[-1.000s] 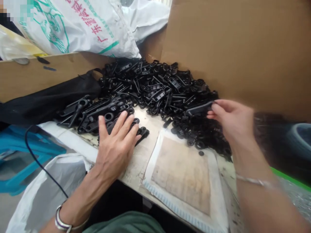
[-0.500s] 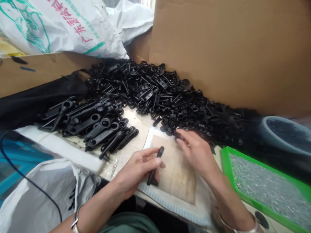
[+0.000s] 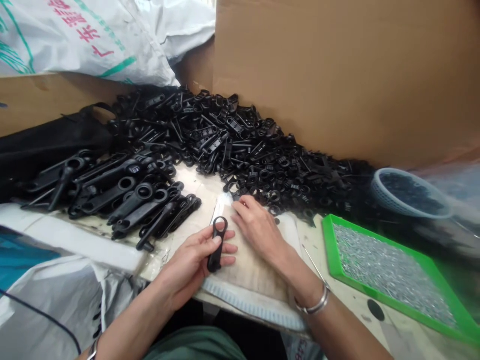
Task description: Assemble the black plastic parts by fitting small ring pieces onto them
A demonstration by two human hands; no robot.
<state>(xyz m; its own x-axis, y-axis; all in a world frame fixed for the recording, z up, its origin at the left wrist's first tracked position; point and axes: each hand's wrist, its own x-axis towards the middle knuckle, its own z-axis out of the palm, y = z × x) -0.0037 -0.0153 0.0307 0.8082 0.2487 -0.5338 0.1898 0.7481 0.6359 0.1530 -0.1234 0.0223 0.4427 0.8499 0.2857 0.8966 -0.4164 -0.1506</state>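
Two hands meet just in front of the loose black heap (image 3: pixel 240 145): the left hand (image 3: pixel 191 260) pinches a black ringed part (image 3: pixel 218 243) upright, while the right hand (image 3: pixel 258 230) (fingers relaxed, gripping nothing) rests flat on the worn pad (image 3: pixel 255 272) beside it.

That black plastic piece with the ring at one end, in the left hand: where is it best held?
Probably by the plain lower shank, from the sides, as the left hand holds the black piece now. Upright like this, its ring end stays free and facing up, near the right hand.
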